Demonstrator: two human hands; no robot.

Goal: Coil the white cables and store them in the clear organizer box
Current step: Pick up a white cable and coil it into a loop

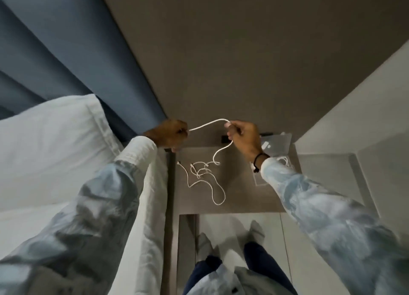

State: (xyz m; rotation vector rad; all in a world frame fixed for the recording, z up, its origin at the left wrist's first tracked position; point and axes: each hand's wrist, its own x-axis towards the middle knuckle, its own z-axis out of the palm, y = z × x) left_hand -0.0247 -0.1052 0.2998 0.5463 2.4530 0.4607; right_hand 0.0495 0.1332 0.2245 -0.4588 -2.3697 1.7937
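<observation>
Overhead, left hand [171, 133] and right hand [242, 137] each pinch a white cable [209, 124] at frame centre; even loops should avoid snagging the tangle [203, 175] below

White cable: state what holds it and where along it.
Both hands hold the white cable: left hand grips one end, right hand pinches it farther along; the rest trails onto the nightstand.
</observation>
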